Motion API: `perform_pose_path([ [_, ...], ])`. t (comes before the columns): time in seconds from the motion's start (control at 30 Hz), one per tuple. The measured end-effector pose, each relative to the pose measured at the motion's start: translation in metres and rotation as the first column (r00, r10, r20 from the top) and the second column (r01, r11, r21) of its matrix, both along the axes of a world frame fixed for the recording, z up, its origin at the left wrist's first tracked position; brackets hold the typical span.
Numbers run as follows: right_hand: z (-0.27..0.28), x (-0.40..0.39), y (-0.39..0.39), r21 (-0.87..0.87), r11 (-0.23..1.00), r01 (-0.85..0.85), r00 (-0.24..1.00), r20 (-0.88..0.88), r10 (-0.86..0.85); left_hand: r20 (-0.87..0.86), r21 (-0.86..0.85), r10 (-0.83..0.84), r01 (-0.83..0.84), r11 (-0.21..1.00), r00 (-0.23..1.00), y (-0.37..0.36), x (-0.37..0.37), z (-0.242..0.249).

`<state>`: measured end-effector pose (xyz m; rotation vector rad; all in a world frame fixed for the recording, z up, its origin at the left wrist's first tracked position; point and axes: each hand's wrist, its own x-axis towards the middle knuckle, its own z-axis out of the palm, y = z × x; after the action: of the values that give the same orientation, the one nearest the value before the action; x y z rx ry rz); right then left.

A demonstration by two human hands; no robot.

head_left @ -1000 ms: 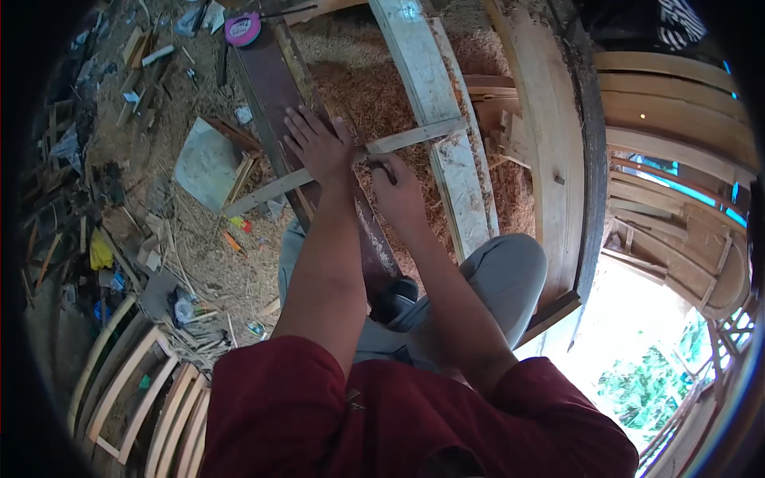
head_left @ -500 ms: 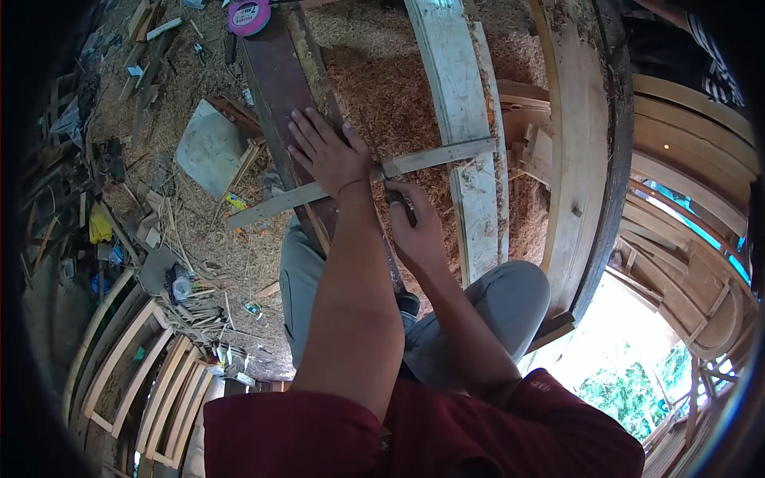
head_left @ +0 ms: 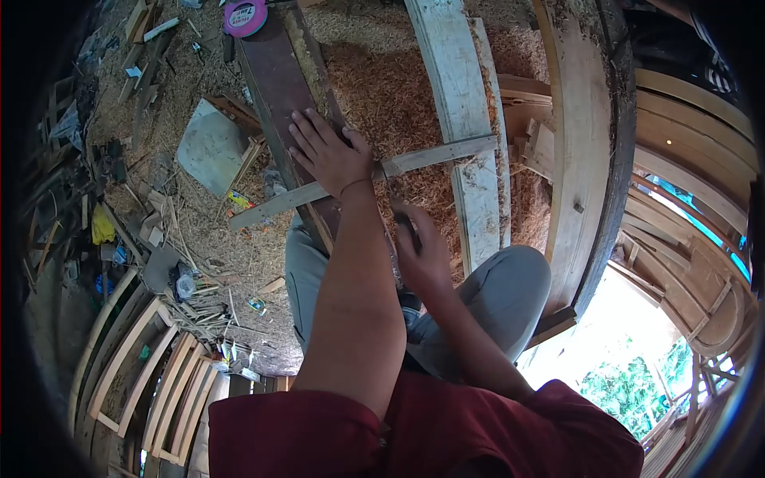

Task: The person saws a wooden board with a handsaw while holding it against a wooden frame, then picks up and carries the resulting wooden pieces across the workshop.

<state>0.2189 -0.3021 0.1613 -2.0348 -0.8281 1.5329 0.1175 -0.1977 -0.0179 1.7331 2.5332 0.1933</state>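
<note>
My left hand (head_left: 333, 155) lies with its fingers spread, pressing on a thin wooden strip and the dark reddish-brown board (head_left: 275, 68) under it. The strip (head_left: 442, 155) runs crosswise from the left of the board to the pale board (head_left: 470, 119). Just right of my left wrist, my right hand (head_left: 422, 243) is wrapped round the dark handle of a tool (head_left: 405, 217). The thin blade of this tool reaches up towards the strip's edge; its exact shape is hard to make out. A pink tape measure (head_left: 245, 17) sits at the board's far end.
Sawdust and shavings (head_left: 382, 88) cover the ground between the boards. A long curved plank (head_left: 578, 151) stands to the right. Scraps and a pale flat panel (head_left: 209, 147) lie at left, with slatted wooden frames (head_left: 131, 366) below. Part of another person shows at the top right.
My right hand has moved down towards my body with the tool, and its blade shows more. My left hand stays on the strip and board.
</note>
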Motion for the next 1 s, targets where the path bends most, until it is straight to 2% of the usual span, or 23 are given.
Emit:
perform_pose_path([
  [0.13,-0.002,0.004,0.004,-0.034,0.999,0.013,0.999,-0.037,-0.014,-0.001,0.002,-0.002,0.002,1.0,1.0,-0.008,0.0,0.0],
  [0.23,0.03,0.011,-0.029,0.147,0.989,0.02,1.0,-0.02,-0.017,0.002,0.02,-0.013,0.013,1.0,1.0,-0.002,-0.001,-0.002],
  [0.33,0.012,0.008,-0.032,0.165,0.986,0.009,1.0,-0.009,-0.008,0.002,0.031,-0.014,0.014,0.999,1.0,-0.001,-0.001,-0.001],
  [0.43,-0.018,-0.002,0.012,-0.076,0.996,0.035,0.997,-0.06,-0.04,0.003,0.018,-0.012,0.012,1.0,1.0,-0.004,0.001,0.001],
  [0.57,0.006,0.009,-0.029,0.154,0.988,0.008,0.999,-0.032,-0.003,-0.038,0.017,-0.026,0.027,1.0,0.999,-0.005,-0.003,-0.003],
  [0.67,0.024,0.009,-0.047,0.096,0.994,0.058,0.996,-0.067,-0.052,-0.024,0.019,-0.027,0.027,0.999,0.999,-0.003,-0.001,0.001],
  [0.77,-0.012,-0.004,-0.006,-0.019,0.999,0.029,0.999,-0.012,-0.03,-0.001,0.025,-0.028,0.028,0.999,1.0,0.003,0.002,0.0],
  [0.9,-0.008,0.001,-0.025,0.067,0.993,0.094,0.994,-0.063,-0.089,-0.011,0.035,-0.023,0.024,0.999,1.0,-0.003,0.0,-0.003],
  [1.0,0.043,0.008,-0.038,-0.184,0.977,0.108,0.984,-0.119,-0.131,-0.008,0.025,-0.024,0.024,0.999,1.0,-0.003,-0.001,-0.003],
])
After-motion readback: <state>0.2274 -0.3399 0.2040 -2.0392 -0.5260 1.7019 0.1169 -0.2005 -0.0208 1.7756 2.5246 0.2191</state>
